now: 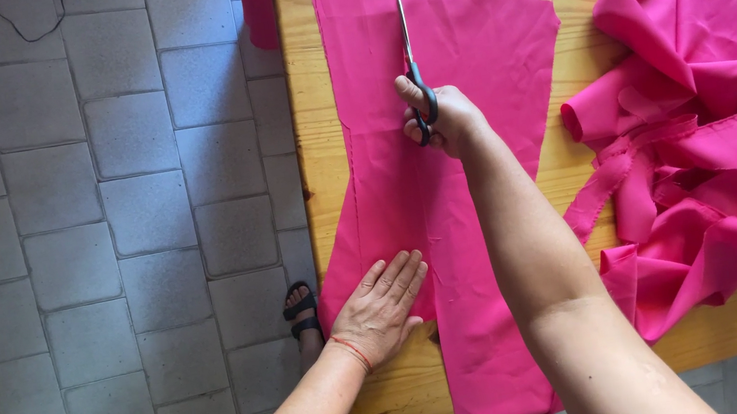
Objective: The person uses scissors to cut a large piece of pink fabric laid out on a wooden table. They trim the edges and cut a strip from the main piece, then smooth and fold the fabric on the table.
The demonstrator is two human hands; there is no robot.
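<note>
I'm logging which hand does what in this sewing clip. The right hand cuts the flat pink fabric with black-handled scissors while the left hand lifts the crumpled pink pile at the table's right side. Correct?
Not quite. In the head view the left hand lies flat on the flat pink fabric near the wooden table edge, pressing it down; the crumpled pink fabric pile lies untouched. The right hand does hold the black-handled scissors on the flat piece.

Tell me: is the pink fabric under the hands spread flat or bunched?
Spread flat: the pink fabric lies smooth on the wooden table, left hand pressing it.
</note>
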